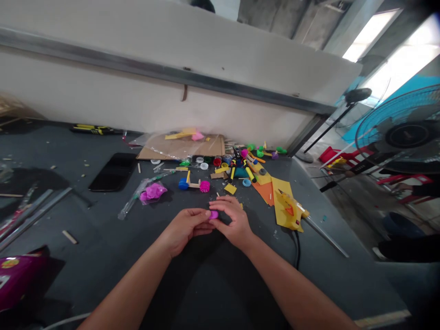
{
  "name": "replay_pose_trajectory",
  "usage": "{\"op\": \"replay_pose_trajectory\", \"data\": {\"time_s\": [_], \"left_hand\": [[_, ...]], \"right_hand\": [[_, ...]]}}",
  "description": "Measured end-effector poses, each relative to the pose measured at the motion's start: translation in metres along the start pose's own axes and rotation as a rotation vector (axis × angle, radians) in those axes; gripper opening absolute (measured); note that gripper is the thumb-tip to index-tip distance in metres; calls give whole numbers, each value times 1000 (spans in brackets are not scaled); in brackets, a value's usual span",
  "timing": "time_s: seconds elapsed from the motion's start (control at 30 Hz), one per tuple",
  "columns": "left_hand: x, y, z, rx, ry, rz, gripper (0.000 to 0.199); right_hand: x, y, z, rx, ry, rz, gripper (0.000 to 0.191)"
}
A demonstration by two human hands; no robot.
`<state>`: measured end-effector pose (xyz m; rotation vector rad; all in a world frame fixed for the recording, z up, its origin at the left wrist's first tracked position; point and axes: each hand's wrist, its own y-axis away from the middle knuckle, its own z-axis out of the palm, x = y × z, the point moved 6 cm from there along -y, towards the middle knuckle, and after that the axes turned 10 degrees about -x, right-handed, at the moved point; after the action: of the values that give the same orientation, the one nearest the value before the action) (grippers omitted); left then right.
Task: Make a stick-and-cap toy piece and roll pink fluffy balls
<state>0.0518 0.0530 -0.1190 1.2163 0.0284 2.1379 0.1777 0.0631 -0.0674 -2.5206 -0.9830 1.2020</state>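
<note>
Between my two hands is a small round purple piece (213, 214), pinched at the fingertips; it could be clay or a cap, too small to tell. My left hand (188, 228) grips its left side with thumb and fingers. My right hand (234, 217) curls around its right side. Just beyond them lies a little stick frame (194, 184) with a blue cap (183, 184) at one end and a pink cap (205, 186) at the other. To the left sits a clear bag of purple lumps (153, 192).
A black phone (113, 172) lies at left. Black-and-yellow pliers (243, 169), loose caps and a cardboard sheet (185, 147) lie toward the wall. A yellow glue gun (294, 211) rests on yellow sheets at right, its cable trailing forward. A fan (407, 135) stands beyond the table's right edge.
</note>
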Motion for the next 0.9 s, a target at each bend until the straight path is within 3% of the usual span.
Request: {"op": "replay_pose_trajectory", "data": {"time_s": [0.9], "left_hand": [[-3,-1,3,69,-59,16,24]], "right_hand": [[2,0,4,14,29,-16,20]]}}
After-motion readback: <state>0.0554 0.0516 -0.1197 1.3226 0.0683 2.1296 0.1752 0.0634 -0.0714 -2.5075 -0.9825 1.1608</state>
